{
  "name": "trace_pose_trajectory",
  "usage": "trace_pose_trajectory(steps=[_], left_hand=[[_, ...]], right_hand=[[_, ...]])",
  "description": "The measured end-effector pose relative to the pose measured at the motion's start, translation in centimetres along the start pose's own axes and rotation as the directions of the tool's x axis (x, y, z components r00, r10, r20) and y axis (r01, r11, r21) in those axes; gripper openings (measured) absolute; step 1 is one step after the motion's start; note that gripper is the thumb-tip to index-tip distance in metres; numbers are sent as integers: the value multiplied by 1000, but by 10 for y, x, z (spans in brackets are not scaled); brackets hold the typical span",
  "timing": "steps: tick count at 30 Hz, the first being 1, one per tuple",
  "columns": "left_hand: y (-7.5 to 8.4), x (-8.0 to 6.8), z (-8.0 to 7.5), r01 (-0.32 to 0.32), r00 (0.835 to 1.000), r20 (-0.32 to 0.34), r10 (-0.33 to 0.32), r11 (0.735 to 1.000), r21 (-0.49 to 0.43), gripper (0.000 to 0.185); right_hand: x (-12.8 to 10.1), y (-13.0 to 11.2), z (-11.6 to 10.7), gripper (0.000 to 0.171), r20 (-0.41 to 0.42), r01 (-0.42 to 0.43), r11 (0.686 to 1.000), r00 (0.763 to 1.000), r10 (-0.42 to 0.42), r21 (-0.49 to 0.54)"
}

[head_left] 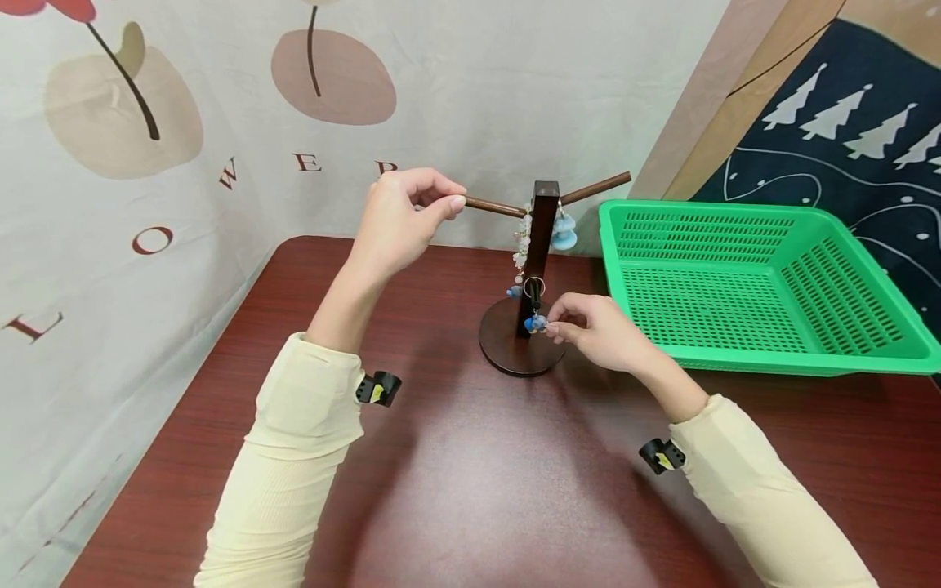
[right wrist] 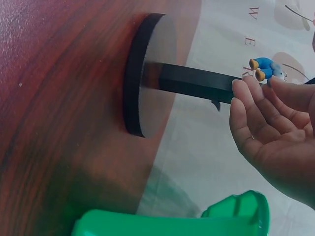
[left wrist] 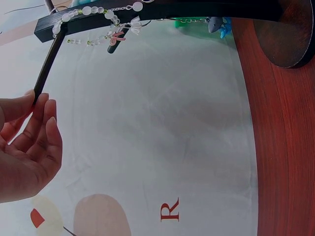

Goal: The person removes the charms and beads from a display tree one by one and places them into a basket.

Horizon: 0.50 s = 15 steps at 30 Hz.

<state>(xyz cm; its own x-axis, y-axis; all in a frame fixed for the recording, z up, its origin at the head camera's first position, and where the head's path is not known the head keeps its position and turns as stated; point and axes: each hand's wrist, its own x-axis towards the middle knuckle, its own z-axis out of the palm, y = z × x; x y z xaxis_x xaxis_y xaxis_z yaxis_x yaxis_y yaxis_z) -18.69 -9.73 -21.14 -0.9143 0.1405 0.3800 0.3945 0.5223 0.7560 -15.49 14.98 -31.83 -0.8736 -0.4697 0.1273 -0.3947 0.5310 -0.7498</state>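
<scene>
A dark wooden stand (head_left: 542,224) with a round base (head_left: 507,349) and side pegs stands upright on the table. Between thumb and fingertips, my left hand (head_left: 400,216) pinches the outer end of the left peg (head_left: 496,207); the left wrist view shows this peg (left wrist: 47,69) too. Low at the front, my right hand (head_left: 603,331) pinches a small blue figurine keychain (head_left: 537,324), whose ring (head_left: 534,287) is around the front peg. In the right wrist view the figurine (right wrist: 264,67) shows blue with yellow feet. A pale beaded strap (head_left: 523,245) hangs on the left peg, a light-blue charm (head_left: 564,234) on the right.
A green plastic basket (head_left: 735,359) stands to the right of the stand, close to my right hand. Behind the reddish-brown table (head_left: 470,490) hangs a light printed cloth (head_left: 478,98). Another small blue charm (head_left: 513,291) hangs left of the post.
</scene>
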Motion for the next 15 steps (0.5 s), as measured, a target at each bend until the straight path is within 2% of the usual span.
trace_pose_trajectory(steps=[15], left_hand=[[0,0,0,2,1000,0,-2,1000,1,10]], right_hand=[[-14,-13,-17,9,21,102,992,995,-100,-71]])
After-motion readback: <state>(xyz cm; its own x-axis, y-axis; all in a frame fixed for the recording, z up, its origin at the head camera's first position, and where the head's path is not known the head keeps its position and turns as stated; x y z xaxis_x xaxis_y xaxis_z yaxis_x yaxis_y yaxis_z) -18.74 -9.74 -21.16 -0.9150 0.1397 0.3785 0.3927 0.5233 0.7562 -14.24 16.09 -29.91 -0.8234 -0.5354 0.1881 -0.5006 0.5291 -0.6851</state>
